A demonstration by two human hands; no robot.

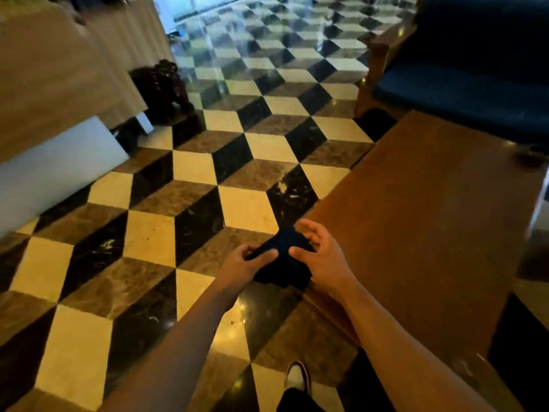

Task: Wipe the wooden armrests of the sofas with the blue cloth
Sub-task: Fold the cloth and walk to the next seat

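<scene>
A glossy floor point(246, 162) of cream, brown and black tiles carries a wooden tabletop point(430, 221), a blue sofa point(463, 84) and a dark carved stand point(166, 87).

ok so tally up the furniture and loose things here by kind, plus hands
hands: 2, left hand and right hand, both holding the cloth
blue cloth: 1
blue sofa with wooden armrest: 1
wooden table: 1
dark carved ornament: 1
shoe: 1
total: 7
</scene>
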